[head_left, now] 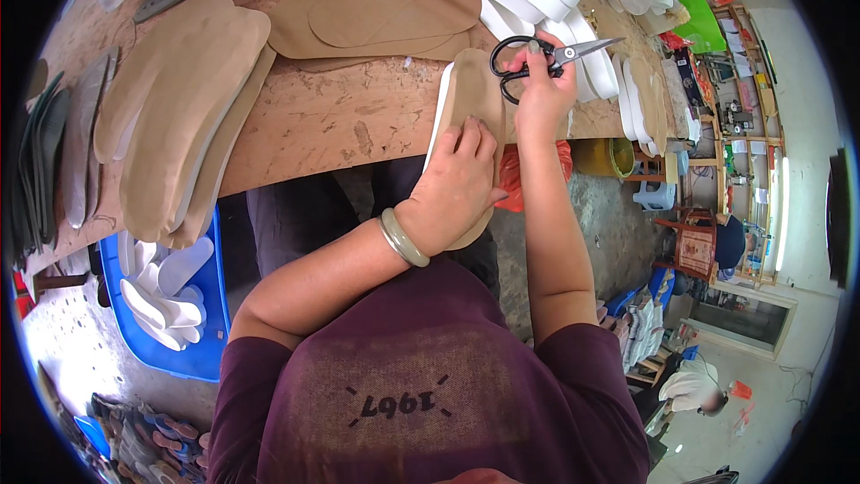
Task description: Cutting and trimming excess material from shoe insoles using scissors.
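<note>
Tan insole (470, 88) lies under the left fingers (468, 138), seemingly held; right fingers (536, 67) grip black-handled scissors (568, 55).

- Left hand (457, 179): palm down, fingers (484, 138) bent and close together, thumb (494, 196) set off to the right
- Left forearm (331, 278): slanting up and inward from a bent elbow
- Right hand (546, 94): farther forward, fingers curled in a grip, thumb uppermost
- Right forearm (560, 224): reaching almost straight ahead
- Both hands apart, forearms bare
</note>
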`<state>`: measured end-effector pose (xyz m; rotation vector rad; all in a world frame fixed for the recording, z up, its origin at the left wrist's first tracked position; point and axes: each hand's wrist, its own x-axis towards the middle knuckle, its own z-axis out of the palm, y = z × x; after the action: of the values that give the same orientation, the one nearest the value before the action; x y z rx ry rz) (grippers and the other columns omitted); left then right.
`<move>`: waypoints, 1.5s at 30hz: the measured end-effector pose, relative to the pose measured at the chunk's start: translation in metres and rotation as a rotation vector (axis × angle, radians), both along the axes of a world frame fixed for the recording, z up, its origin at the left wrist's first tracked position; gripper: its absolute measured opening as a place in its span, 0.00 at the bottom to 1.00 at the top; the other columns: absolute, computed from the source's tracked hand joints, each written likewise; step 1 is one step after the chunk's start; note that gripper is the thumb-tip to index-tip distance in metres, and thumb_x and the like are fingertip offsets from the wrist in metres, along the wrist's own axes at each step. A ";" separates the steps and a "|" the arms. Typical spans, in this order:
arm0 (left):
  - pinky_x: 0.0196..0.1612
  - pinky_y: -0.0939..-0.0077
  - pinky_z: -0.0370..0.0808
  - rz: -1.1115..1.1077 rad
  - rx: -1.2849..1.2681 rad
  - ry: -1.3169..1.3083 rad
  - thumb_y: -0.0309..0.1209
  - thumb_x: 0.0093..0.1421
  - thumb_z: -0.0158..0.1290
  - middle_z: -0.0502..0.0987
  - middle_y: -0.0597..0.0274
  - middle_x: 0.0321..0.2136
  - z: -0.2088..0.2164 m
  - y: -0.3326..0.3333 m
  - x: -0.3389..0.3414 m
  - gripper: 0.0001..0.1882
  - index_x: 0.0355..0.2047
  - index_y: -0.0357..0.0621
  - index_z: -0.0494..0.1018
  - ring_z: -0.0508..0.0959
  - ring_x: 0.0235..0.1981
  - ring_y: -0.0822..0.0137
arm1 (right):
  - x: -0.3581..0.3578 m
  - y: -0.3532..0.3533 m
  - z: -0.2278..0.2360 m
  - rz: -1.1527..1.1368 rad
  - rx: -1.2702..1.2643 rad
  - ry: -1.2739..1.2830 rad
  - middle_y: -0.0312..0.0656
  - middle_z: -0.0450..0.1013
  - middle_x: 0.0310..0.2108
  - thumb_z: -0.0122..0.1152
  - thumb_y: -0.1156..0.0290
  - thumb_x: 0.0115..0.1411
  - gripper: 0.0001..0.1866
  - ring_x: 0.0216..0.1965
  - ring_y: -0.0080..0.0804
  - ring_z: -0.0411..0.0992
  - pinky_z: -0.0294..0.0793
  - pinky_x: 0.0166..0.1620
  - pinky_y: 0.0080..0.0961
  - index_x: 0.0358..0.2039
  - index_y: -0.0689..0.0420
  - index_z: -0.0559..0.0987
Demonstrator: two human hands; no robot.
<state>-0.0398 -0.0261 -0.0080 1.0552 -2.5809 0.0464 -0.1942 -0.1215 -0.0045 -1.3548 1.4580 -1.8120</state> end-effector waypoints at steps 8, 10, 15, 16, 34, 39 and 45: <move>0.61 0.63 0.60 -0.018 0.023 0.025 0.56 0.57 0.52 0.72 0.50 0.52 0.000 0.000 0.000 0.36 0.49 0.31 0.75 0.65 0.58 0.55 | 0.005 0.003 0.024 0.279 0.058 0.839 0.41 0.79 0.31 0.58 0.76 0.61 0.10 0.29 0.33 0.79 0.77 0.34 0.28 0.43 0.55 0.80; 0.61 0.63 0.59 -0.008 0.005 0.011 0.56 0.57 0.52 0.71 0.50 0.52 0.001 0.000 0.000 0.36 0.49 0.31 0.74 0.65 0.58 0.55 | -0.002 -0.003 0.028 0.426 0.078 0.861 0.43 0.79 0.31 0.60 0.75 0.60 0.12 0.30 0.39 0.79 0.76 0.35 0.32 0.44 0.52 0.79; 0.61 0.63 0.60 0.000 0.002 -0.006 0.56 0.58 0.52 0.71 0.50 0.52 0.002 0.002 0.001 0.36 0.49 0.32 0.74 0.65 0.58 0.56 | -0.011 -0.012 0.017 0.377 0.220 0.770 0.41 0.78 0.27 0.58 0.76 0.61 0.11 0.25 0.28 0.77 0.76 0.33 0.27 0.45 0.56 0.79; 0.61 0.63 0.60 0.008 0.008 -0.017 0.55 0.58 0.52 0.71 0.50 0.52 0.002 0.001 -0.001 0.35 0.49 0.32 0.74 0.65 0.58 0.56 | -0.009 -0.012 0.010 0.303 0.156 0.506 0.40 0.78 0.26 0.57 0.76 0.62 0.10 0.25 0.25 0.76 0.76 0.32 0.25 0.44 0.58 0.79; 0.39 0.62 0.78 0.364 0.609 0.665 0.34 0.57 0.59 0.76 0.46 0.36 0.005 -0.076 0.022 0.15 0.37 0.35 0.71 0.80 0.35 0.49 | -0.047 0.058 0.013 0.172 0.125 -0.564 0.49 0.74 0.37 0.50 0.83 0.59 0.21 0.35 0.43 0.76 0.80 0.46 0.46 0.54 0.64 0.65; 0.30 0.70 0.79 0.288 1.184 0.846 0.31 0.59 0.56 0.77 0.55 0.27 0.010 -0.073 0.028 0.11 0.35 0.35 0.70 0.81 0.27 0.62 | -0.053 0.069 0.022 0.282 0.095 -0.510 0.51 0.76 0.42 0.50 0.86 0.59 0.25 0.41 0.44 0.77 0.79 0.50 0.41 0.58 0.67 0.66; 0.30 0.75 0.79 0.279 1.562 1.483 0.34 0.66 0.53 0.78 0.57 0.30 0.012 -0.016 0.029 0.11 0.40 0.39 0.69 0.81 0.27 0.66 | -0.034 0.065 0.041 0.319 -0.029 -0.115 0.45 0.78 0.42 0.55 0.79 0.65 0.22 0.41 0.30 0.77 0.76 0.49 0.26 0.59 0.64 0.68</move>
<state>-0.0113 -0.0424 0.0041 1.0116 -0.7275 -1.9719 -0.2286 -0.0563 0.0362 -1.3821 1.0906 -1.6782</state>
